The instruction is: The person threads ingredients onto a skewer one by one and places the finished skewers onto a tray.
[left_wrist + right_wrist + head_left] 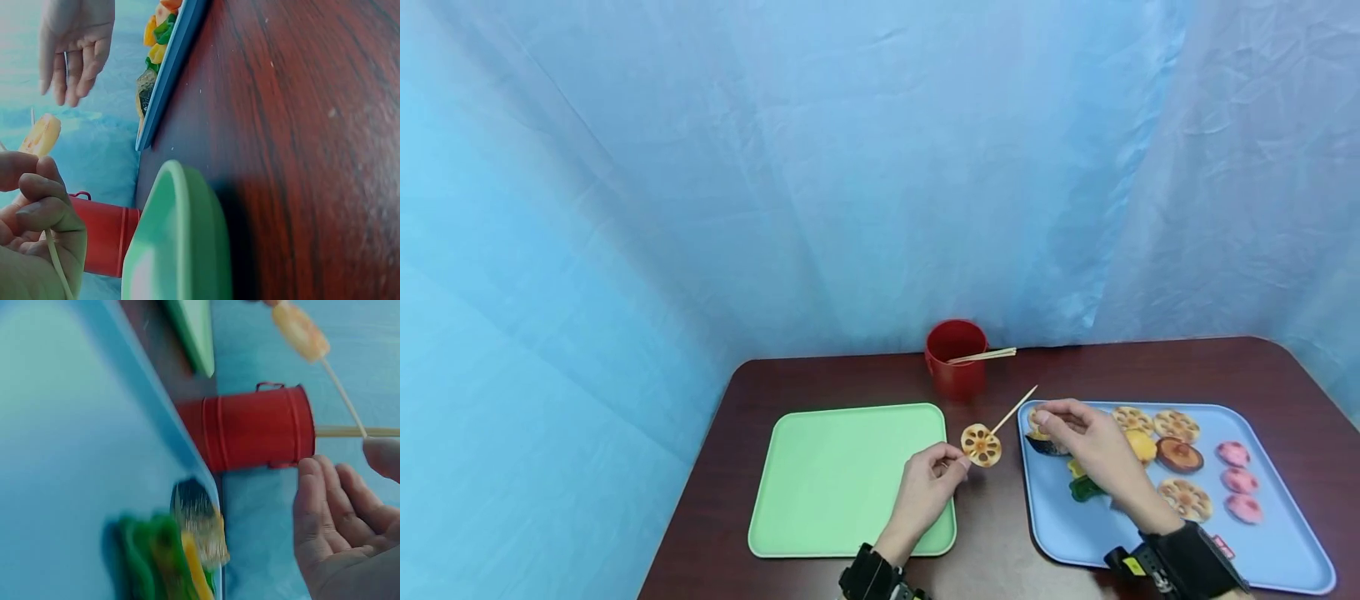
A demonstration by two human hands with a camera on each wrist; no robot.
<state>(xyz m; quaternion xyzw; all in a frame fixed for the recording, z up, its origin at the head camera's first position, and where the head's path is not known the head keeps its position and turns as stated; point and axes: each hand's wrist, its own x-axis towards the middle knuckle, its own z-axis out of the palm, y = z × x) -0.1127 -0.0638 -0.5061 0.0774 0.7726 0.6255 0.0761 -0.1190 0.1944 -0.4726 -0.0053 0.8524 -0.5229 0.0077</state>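
Observation:
My left hand (922,490) pinches a thin wooden skewer (1015,409) just below a browned lotus root slice (973,452) threaded on it. The bare tip points up and to the right, and the lower stick crosses my palm in the left wrist view. Over the left part of the blue tray (1075,533) is my right hand (1101,450), holding nothing, its thumb apart from loosely bent fingers in the right wrist view. Nearest below it are a dark-skinned piece (197,515) and green pepper pieces (1086,488). The head view has my right hand covering part of the food.
Left of the skewer lies a green tray (842,483). A red cup (957,379) with several skewers (992,355) stands behind, between the trays. More lotus root slices (1185,498), a mushroom cap (1179,455) and pink pieces (1240,481) lie on the blue tray. Blue cloth (880,183) hangs behind the table.

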